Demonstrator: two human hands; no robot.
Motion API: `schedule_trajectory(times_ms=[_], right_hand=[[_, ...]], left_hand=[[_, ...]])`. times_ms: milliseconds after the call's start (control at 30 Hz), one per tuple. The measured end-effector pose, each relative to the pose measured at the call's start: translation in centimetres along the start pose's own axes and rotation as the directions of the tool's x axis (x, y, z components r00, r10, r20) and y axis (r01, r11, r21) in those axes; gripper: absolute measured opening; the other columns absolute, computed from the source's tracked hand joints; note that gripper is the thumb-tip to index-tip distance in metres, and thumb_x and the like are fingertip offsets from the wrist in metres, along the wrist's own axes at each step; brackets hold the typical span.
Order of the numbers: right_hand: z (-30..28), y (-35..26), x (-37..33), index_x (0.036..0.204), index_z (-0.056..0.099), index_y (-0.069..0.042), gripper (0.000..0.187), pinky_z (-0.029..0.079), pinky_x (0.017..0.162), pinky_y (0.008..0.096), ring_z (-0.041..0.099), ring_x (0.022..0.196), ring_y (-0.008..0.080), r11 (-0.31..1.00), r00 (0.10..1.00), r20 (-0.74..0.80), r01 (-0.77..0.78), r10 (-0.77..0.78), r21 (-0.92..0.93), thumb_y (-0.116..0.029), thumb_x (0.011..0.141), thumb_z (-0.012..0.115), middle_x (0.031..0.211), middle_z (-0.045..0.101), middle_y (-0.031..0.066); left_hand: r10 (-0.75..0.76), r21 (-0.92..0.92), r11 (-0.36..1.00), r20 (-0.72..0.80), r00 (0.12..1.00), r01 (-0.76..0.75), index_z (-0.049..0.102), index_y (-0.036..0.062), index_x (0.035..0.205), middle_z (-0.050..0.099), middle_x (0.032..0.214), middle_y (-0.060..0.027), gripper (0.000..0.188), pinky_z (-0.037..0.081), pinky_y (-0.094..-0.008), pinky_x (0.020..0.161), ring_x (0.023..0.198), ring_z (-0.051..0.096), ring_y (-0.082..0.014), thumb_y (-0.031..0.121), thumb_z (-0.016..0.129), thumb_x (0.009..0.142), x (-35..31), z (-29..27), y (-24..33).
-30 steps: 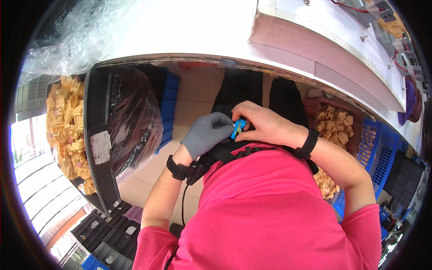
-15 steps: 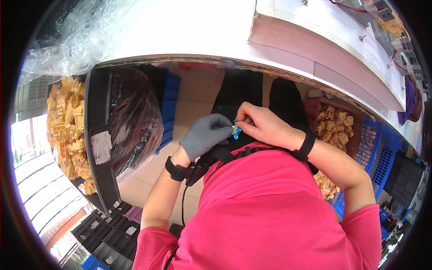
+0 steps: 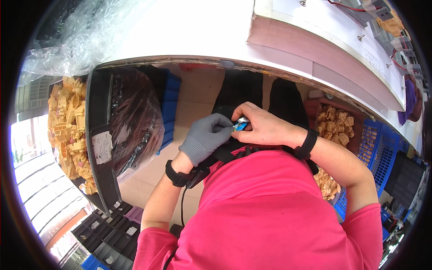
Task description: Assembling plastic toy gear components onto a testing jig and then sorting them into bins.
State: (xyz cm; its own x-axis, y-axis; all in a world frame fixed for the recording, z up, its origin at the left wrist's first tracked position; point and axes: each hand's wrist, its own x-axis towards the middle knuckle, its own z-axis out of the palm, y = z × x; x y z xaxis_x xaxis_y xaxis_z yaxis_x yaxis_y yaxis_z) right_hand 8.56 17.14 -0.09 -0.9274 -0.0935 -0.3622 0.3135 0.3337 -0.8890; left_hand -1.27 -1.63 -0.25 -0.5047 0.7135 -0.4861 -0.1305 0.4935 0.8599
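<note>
A small shiny blue packet (image 3: 241,124) with silver and yellowish patches sits between my two hands, above my lap. It looks like a foil wrapper; what it holds, if anything, is hidden by my fingers. My left hand (image 3: 208,136), in a grey knit glove, pinches its left side between thumb and fingertips. Bare and bent at the knuckles, my right hand (image 3: 265,126) grips the other side with thumb and index finger. The fingertips of both hands nearly meet at the packet.
A white table (image 3: 180,31) spans ahead, with crumpled clear plastic (image 3: 81,40) on its left. Yellow plastic parts (image 3: 67,130) fill a container at left, beside a dark crate (image 3: 100,148). Right stand a box of tan parts (image 3: 335,126) and a blue basket (image 3: 378,153).
The blue packet has shifted up and turned, now showing a silvery end between the right thumb and index finger. My right fingers have spread a little around it.
</note>
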Motion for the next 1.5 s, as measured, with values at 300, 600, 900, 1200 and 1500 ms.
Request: schedule_trajectory(times_ms=[300, 600, 900, 1200, 1500], right_hand=[[-0.1, 0.2, 0.1, 0.109, 0.053, 0.002, 0.030, 0.051, 0.076, 0.0319, 0.063, 0.085, 0.0209, 0.998, 0.996, 0.062, -0.059, 0.058, 0.016, -0.016, 0.087, 0.062, 0.111, 0.052, 0.0162], [0.0, 0.1, 0.0, 0.105, 0.055, 0.002, 0.022, 0.050, 0.071, 0.0310, 0.063, 0.081, 0.0177, 1.000, 1.000, 0.024, -0.008, 0.008, -0.022, -0.011, 0.087, 0.060, 0.094, 0.059, 0.0124], [-0.5, -0.1, -0.5, 0.098, 0.060, 0.001, 0.017, 0.049, 0.070, 0.0291, 0.062, 0.077, 0.0150, 0.996, 0.998, 0.046, -0.050, 0.047, 0.077, -0.010, 0.085, 0.064, 0.085, 0.066, 0.0091], [-4.4, -8.7, -5.6, 0.097, 0.062, 0.000, 0.016, 0.054, 0.078, 0.0265, 0.068, 0.087, 0.0137, 0.849, 0.988, 0.115, 0.029, -0.105, 0.527, 0.001, 0.081, 0.059, 0.093, 0.070, 0.0069], [-0.7, -14.3, -11.1, 0.099, 0.064, 0.006, 0.017, 0.053, 0.070, 0.0419, 0.065, 0.080, 0.0358, 0.253, 0.612, -0.207, 0.578, -0.764, 0.776, -0.010, 0.094, 0.059, 0.095, 0.065, 0.0192]], left_hand=[[-0.054, -0.035, 0.998, 0.006, 0.999, 0.054, 0.066, -0.0014, 0.096, 0.068, 0.083, -0.0051, 0.017, 0.050, -0.0244, 0.067, 0.074, 0.064, -0.0086, 0.012, 0.068, 0.086, -0.1, 0.0, 0.0], [0.064, 0.099, 0.993, -0.054, 0.997, -0.058, 0.065, 0.0000, 0.092, 0.068, 0.083, -0.0064, 0.015, 0.050, -0.0268, 0.068, 0.075, 0.065, -0.0109, 0.012, 0.068, 0.084, -0.4, 0.2, 0.3], [0.020, 0.052, 0.998, 0.007, 1.000, -0.020, 0.064, -0.0007, 0.092, 0.067, 0.083, -0.0044, 0.015, 0.050, -0.0253, 0.068, 0.074, 0.062, -0.0080, 0.011, 0.068, 0.084, -0.8, 0.0, 0.8], [0.251, -0.140, 0.966, 0.282, 0.926, -0.219, 0.064, 0.0004, 0.093, 0.065, 0.090, -0.0054, 0.012, 0.052, -0.0275, 0.072, 0.077, 0.063, -0.0137, 0.007, 0.069, 0.085, -5.3, -3.8, 10.7], [0.645, -0.348, 0.736, 0.101, 0.757, -0.581, 0.060, 0.0001, 0.094, 0.064, 0.090, -0.0093, 0.013, 0.050, -0.0292, 0.064, 0.070, 0.062, -0.0177, 0.003, 0.065, 0.082, -11.9, -3.9, 11.7]])
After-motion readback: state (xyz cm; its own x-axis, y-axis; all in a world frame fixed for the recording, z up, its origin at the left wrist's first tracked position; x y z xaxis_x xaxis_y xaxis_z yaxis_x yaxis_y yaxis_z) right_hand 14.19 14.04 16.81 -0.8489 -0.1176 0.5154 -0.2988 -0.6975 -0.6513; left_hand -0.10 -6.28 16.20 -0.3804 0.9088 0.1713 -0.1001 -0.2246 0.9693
